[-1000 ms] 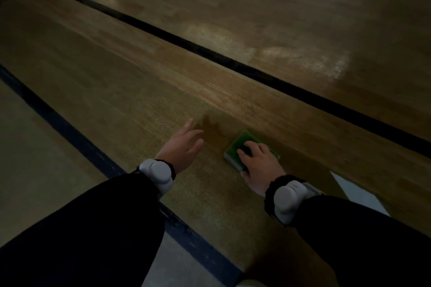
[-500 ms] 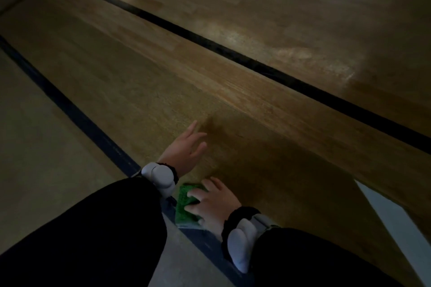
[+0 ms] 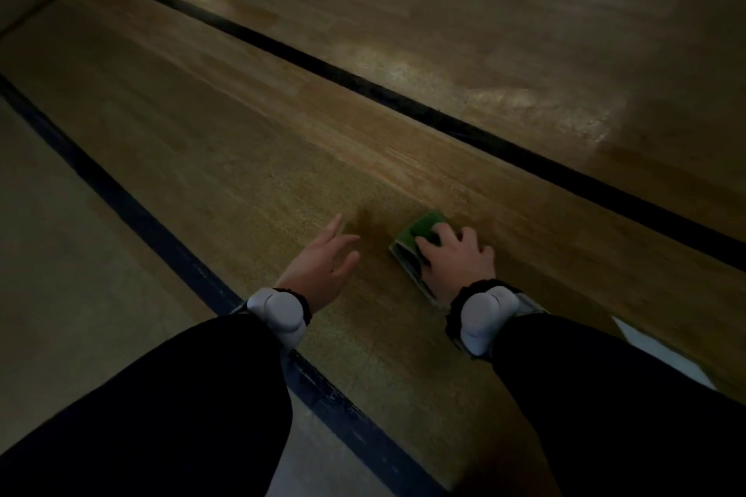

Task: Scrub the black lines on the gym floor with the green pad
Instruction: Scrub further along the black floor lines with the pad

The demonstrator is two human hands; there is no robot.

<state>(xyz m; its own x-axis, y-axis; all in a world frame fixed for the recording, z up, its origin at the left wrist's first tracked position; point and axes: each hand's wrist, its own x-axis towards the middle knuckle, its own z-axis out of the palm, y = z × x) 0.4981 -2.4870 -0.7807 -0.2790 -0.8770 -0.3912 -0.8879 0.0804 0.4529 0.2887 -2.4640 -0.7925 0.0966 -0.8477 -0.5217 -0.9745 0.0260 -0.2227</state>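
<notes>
The green pad [image 3: 418, 235] lies flat on the brown wooden floor between two black lines. My right hand [image 3: 456, 264] presses down on it, fingers curled over its top and near edge. My left hand [image 3: 325, 262] rests on the floor with spread, straight fingers, a little left of the pad. The near black line [image 3: 133, 210] runs diagonally from the far left, under my left forearm, to the bottom edge. The far black line [image 3: 403, 101] runs parallel to it beyond the pad. Both wrists carry white bands.
A dark smudge [image 3: 365, 216] marks the wood between my hands. A paler floor area [image 3: 60, 254] lies left of the near line. A white patch [image 3: 662, 355] shows at the right beside my right sleeve. Light glares on the far boards.
Half a second ago my right hand held the pad on the near black line by my left wrist. It has slid the pad forward and right onto the wood. My left hand stayed put.
</notes>
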